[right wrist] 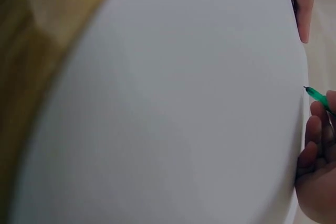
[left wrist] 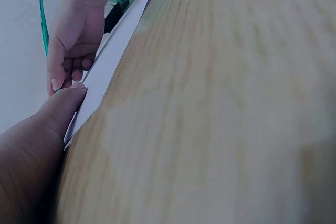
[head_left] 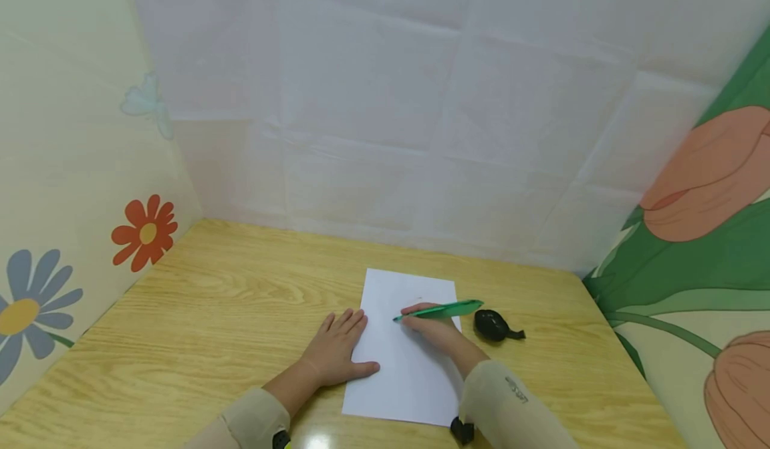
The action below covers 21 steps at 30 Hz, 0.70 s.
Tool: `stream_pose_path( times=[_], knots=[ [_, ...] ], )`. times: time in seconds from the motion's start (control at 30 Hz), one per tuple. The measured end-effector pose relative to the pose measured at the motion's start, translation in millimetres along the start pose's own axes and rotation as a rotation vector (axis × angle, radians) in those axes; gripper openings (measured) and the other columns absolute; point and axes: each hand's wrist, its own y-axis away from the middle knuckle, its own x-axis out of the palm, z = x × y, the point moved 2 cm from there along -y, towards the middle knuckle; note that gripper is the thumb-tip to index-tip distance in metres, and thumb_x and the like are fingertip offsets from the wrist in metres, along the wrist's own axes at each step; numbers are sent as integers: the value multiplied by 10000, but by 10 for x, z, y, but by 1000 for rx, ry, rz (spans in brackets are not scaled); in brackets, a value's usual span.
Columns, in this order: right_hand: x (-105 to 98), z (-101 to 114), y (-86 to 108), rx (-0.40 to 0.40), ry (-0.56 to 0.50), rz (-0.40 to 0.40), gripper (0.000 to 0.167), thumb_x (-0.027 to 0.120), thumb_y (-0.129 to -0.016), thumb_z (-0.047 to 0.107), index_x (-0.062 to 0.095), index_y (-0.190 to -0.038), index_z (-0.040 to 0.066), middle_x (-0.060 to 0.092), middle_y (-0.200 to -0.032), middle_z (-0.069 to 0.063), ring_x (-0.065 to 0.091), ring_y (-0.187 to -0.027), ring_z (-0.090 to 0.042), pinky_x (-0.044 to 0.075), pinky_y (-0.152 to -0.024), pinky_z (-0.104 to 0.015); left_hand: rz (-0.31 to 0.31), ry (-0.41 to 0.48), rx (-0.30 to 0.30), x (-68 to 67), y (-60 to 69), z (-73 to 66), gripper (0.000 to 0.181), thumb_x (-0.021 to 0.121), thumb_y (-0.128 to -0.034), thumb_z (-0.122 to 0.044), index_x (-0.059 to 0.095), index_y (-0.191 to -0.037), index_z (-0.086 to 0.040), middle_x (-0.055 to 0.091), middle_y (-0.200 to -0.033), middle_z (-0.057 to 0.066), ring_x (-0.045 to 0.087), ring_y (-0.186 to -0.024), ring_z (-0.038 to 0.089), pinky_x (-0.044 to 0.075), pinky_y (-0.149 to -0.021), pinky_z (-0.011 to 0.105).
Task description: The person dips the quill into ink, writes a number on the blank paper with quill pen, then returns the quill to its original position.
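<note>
A white sheet of paper point(head_left: 403, 382) lies on the wooden table. My right hand point(head_left: 438, 332) pinches a slim green pen point(head_left: 442, 311) with a leaf-like barrel, its tip at the paper's upper middle. In the right wrist view, the dark tip of the pen point(right wrist: 316, 95) meets the sheet's far edge line. Faint reddish marks show on the paper just above the right hand. My left hand point(head_left: 338, 350) rests with fingers spread over the sheet's left edge, thumb on the paper. The left wrist view shows that thumb point(left wrist: 60, 108) near the right hand point(left wrist: 79, 30).
A glossy black rounded object with a short tail point(head_left: 491, 326) lies right of the paper. Another small black thing point(head_left: 462, 430) sits at the sheet's lower right corner, beside the right sleeve. The wooden table point(head_left: 240, 302) meets a white cloth backdrop point(head_left: 373, 101) and flowered side panels.
</note>
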Motion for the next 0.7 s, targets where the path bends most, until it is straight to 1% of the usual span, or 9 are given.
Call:
stream_pose_path(
  times=[0.13, 0.3, 0.53, 0.6, 0.7],
  knots=[
    [1, -2, 16, 9, 18, 14, 231, 723, -862, 194, 750, -1067, 90, 727, -1094, -51, 630, -931, -112, 519, -849, -280, -3, 1, 2, -4, 3, -4, 1002, 543, -830, -734, 333, -1520, -39, 296, -1609, 108, 221, -1510, 310, 120, -1227, 551],
    [3, 9, 41, 3, 24, 19, 243, 729, -858, 202, 746, -1071, 86, 730, -1091, -51, 644, -954, -120, 529, -882, -321, 3, 8, 2, -8, 4, -10, 1005, 547, -829, -734, 331, -1521, -37, 293, -1610, 108, 216, -1512, 311, 115, -1227, 553],
    [14, -17, 39, -7, 14, 30, 244, 731, -857, 197, 746, -1071, 80, 737, -1071, -47, 643, -930, -92, 511, -834, -246, 9, 5, -4, -4, 1, -6, 1007, 546, -831, -733, 323, -1524, -38, 286, -1612, 107, 209, -1514, 311, 111, -1229, 550],
    [16, -20, 38, -13, 16, 33, 245, 731, -858, 197, 745, -1071, 78, 736, -1074, -49, 642, -935, -96, 510, -833, -247, 10, 3, -4, -5, 0, -7, 1006, 544, -832, -735, 322, -1525, -39, 286, -1613, 106, 208, -1515, 309, 114, -1229, 549],
    [20, -21, 40, -11, 27, 39, 245, 729, -860, 207, 744, -1070, 82, 735, -1075, -47, 645, -952, -109, 517, -868, -287, 11, 1, -2, -11, -1, -10, 1006, 544, -831, -735, 324, -1524, -40, 288, -1612, 107, 210, -1514, 309, 117, -1228, 550]
  ],
)
